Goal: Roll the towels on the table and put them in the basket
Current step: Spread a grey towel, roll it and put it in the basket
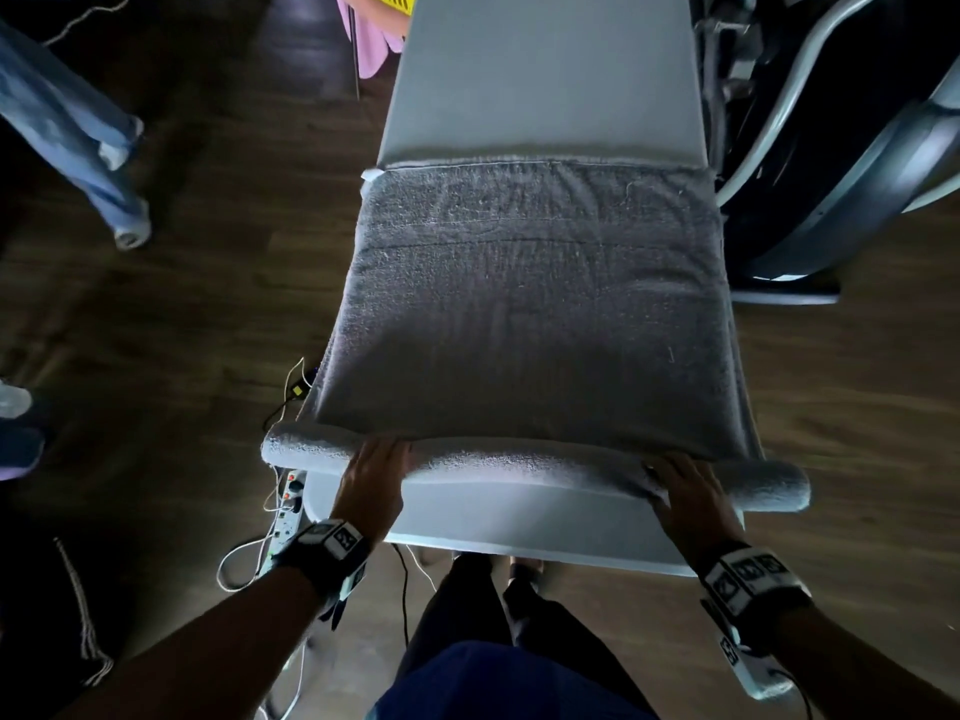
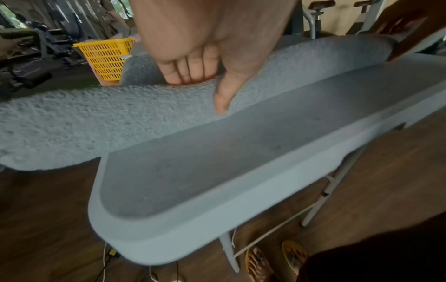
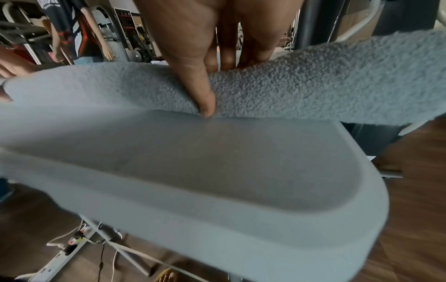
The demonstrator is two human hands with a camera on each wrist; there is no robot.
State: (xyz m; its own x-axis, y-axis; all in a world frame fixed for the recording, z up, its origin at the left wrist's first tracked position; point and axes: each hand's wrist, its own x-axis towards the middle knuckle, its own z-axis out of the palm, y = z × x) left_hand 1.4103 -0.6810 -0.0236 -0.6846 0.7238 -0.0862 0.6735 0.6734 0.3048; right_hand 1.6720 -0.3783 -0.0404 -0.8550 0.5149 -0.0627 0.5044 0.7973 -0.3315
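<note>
A grey towel (image 1: 530, 304) lies spread across the white folding table (image 1: 540, 70), and its near edge is rolled into a thin roll (image 1: 519, 462) that overhangs both sides of the table. My left hand (image 1: 376, 470) grips the roll left of centre, with fingers (image 2: 185, 74) over the top and the thumb on the near side. My right hand (image 1: 685, 485) grips it near the right end, thumb (image 3: 205, 103) pressed against the roll's near side. A yellow basket (image 2: 106, 57) stands at the far end of the table (image 2: 217, 190).
A strip of bare table (image 3: 217, 171) lies between the roll and the near edge. An exercise machine (image 1: 831, 148) stands close on the right. Another person's jeans legs (image 1: 67, 122) are at the left. A power strip with cables (image 1: 288, 506) lies on the wood floor.
</note>
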